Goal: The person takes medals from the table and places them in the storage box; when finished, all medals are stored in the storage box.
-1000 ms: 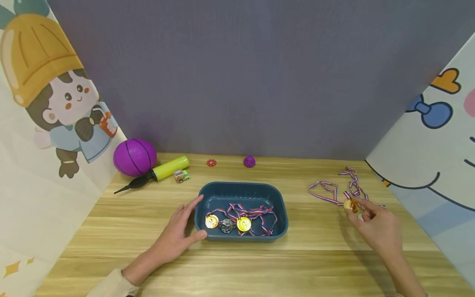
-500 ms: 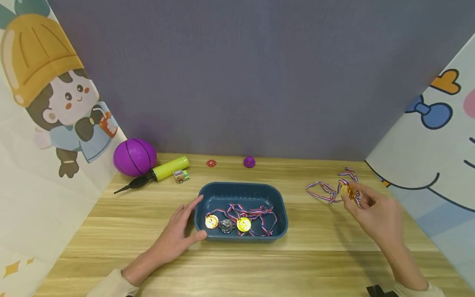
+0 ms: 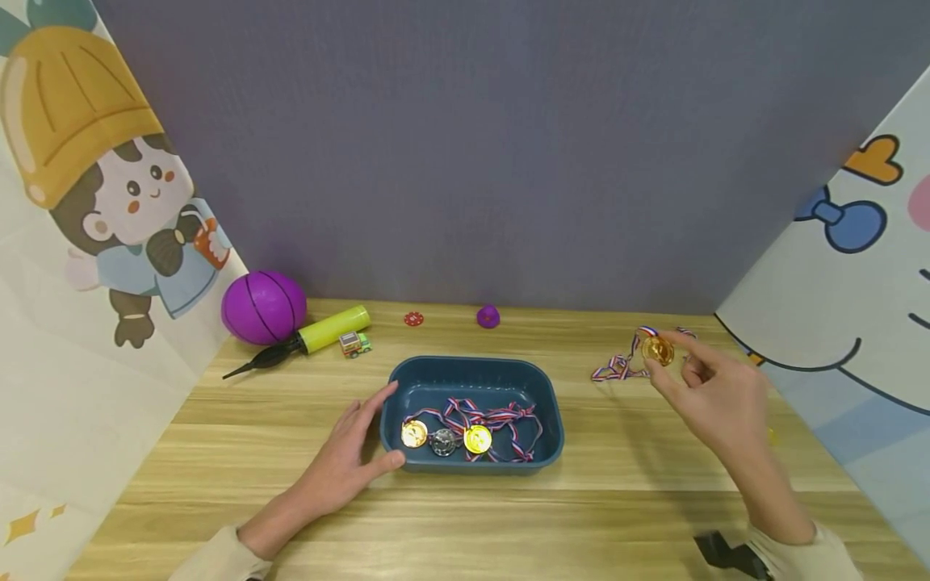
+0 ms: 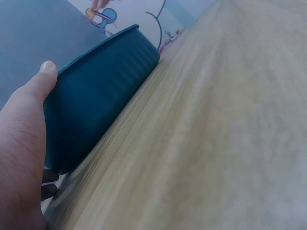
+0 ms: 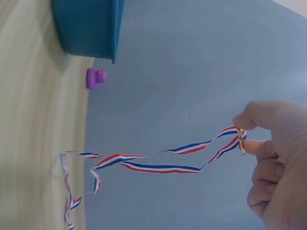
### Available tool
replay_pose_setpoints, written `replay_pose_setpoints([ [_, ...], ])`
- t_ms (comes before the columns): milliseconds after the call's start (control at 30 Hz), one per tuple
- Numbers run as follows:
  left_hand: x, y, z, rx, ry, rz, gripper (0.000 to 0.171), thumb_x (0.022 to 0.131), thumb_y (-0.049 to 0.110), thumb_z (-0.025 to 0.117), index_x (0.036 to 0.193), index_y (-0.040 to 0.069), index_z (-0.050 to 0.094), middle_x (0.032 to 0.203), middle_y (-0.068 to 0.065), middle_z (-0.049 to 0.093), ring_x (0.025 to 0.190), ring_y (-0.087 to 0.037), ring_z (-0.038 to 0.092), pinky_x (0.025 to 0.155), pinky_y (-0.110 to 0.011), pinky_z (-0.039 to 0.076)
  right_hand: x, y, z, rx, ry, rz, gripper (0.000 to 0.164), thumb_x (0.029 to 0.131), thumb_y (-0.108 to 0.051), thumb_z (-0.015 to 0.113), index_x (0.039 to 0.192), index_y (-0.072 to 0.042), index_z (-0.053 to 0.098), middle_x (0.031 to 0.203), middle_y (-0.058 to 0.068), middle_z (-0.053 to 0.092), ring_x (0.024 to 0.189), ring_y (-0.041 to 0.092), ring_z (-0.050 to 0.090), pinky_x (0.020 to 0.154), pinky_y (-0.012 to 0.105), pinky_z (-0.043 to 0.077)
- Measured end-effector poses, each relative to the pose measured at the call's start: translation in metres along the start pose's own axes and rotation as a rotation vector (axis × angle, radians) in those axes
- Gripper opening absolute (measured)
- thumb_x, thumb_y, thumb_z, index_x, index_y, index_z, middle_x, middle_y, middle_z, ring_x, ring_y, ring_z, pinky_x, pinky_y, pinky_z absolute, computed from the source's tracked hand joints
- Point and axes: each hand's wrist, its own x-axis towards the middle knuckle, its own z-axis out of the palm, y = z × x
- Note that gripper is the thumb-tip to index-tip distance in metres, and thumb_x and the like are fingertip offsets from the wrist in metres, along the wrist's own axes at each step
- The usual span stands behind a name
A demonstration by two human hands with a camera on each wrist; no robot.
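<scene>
My right hand (image 3: 719,395) pinches a gold medal (image 3: 658,351) between thumb and index finger, above the table's right side. Its red, white and blue ribbon (image 5: 158,165) hangs from the medal, the lower end on the tabletop in the right wrist view. My left hand (image 3: 341,460) rests against the left end of a dark blue plastic bin (image 3: 472,367), its thumb (image 4: 47,76) at the near corner and its fingers extended toward the far corner. Inside the bin lie a gold medal (image 3: 477,438), a silver medal (image 3: 444,441) and a copper-toned medal (image 3: 414,433), with tangled striped ribbons (image 3: 508,415).
Back left are a purple ball (image 3: 265,307), a yellow-and-black hand pump (image 3: 334,329) and a toy truck (image 3: 354,344). A red poker chip (image 3: 413,319) and a purple rubber duck (image 3: 488,316) lie behind the bin. Something small and yellow (image 3: 772,436) shows beside my right forearm.
My right hand has lifted the gold medal and moved it left and away from me, drawing the ribbon up off the table. The left hand and the bin have stayed put.
</scene>
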Motion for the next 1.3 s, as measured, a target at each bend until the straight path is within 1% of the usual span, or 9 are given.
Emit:
replay_pose_setpoints([
  [133,0.0,0.0,0.0,0.0,-0.001,0.004,0.094,0.102,0.054,0.077,0.177,0.032,0.026,0.166,-0.021,0.054,0.155,-0.053,0.044,0.128,-0.08,0.018,0.005,-0.006,0.002,0.01,0.031,-0.046,0.035,0.08,-0.017,0.091,0.114,-0.006,0.086,0.056,-0.011,0.037,0.054,-0.01,0.019,0.05,0.019,0.012],
  [267,0.0,0.0,0.0,0.001,0.0,0.008,0.093,0.102,0.056,0.076,0.177,0.032,0.026,0.167,-0.021,0.053,0.156,-0.053,0.043,0.128,-0.081,0.018,0.009,-0.011,0.002,0.05,0.043,-0.052,0.035,0.081,-0.013,0.091,0.114,-0.004,0.086,0.055,-0.01,0.036,0.053,-0.01,0.018,0.049,0.02,0.012],
  [433,-0.001,0.0,-0.001,0.0,0.002,0.009,0.092,0.102,0.056,0.075,0.177,0.032,0.026,0.168,-0.021,0.051,0.156,-0.054,0.042,0.128,-0.081,0.018,0.018,-0.019,0.001,0.145,0.08,-0.003,0.032,0.082,-0.005,0.092,0.113,-0.002,0.086,0.056,-0.009,0.037,0.052,-0.009,0.022,0.047,0.023,0.016],
  [500,-0.001,0.0,-0.001,0.001,0.002,0.008,0.092,0.103,0.055,0.075,0.177,0.032,0.026,0.168,-0.021,0.051,0.156,-0.054,0.042,0.128,-0.081,0.018,0.022,-0.023,0.0,0.187,0.096,0.029,0.032,0.081,-0.001,0.092,0.112,-0.002,0.086,0.058,-0.008,0.038,0.051,-0.009,0.025,0.047,0.022,0.017],
  [600,-0.001,0.0,-0.001,0.004,0.003,0.008,0.093,0.102,0.054,0.076,0.177,0.032,0.026,0.168,-0.02,0.052,0.156,-0.053,0.042,0.128,-0.081,0.018,0.027,-0.027,-0.002,0.224,0.114,0.045,0.032,0.081,0.001,0.092,0.113,-0.001,0.086,0.058,-0.007,0.039,0.05,-0.007,0.028,0.046,0.02,0.018],
  [767,-0.001,0.001,-0.001,0.007,0.004,0.018,0.093,0.102,0.055,0.076,0.177,0.031,0.026,0.166,-0.02,0.054,0.155,-0.052,0.045,0.128,-0.08,0.019,0.034,-0.03,-0.005,0.239,0.144,0.032,0.033,0.079,0.004,0.092,0.111,0.001,0.086,0.058,-0.005,0.038,0.05,-0.005,0.027,0.046,0.018,0.018],
  [900,0.0,0.001,-0.001,0.004,0.004,0.021,0.093,0.103,0.056,0.075,0.177,0.031,0.026,0.165,-0.02,0.055,0.155,-0.052,0.045,0.128,-0.08,0.019,0.04,-0.03,-0.009,0.243,0.164,0.021,0.034,0.079,0.006,0.091,0.112,0.001,0.086,0.057,-0.005,0.037,0.049,-0.004,0.026,0.046,0.019,0.017],
  [1100,0.0,0.002,-0.001,0.002,0.004,0.015,0.093,0.102,0.056,0.075,0.177,0.03,0.027,0.165,-0.02,0.055,0.155,-0.052,0.044,0.128,-0.08,0.018,0.049,-0.035,-0.013,0.249,0.171,0.017,0.032,0.082,0.004,0.091,0.114,0.001,0.086,0.056,-0.005,0.038,0.047,-0.003,0.026,0.044,0.02,0.017],
  [1300,0.0,0.001,-0.001,0.001,0.005,0.01,0.093,0.102,0.058,0.075,0.177,0.031,0.027,0.165,-0.021,0.055,0.155,-0.053,0.045,0.128,-0.081,0.018,0.056,-0.042,-0.015,0.218,0.164,0.001,0.032,0.084,0.001,0.091,0.115,-0.001,0.086,0.055,-0.004,0.038,0.048,-0.003,0.024,0.046,0.021,0.018],
])
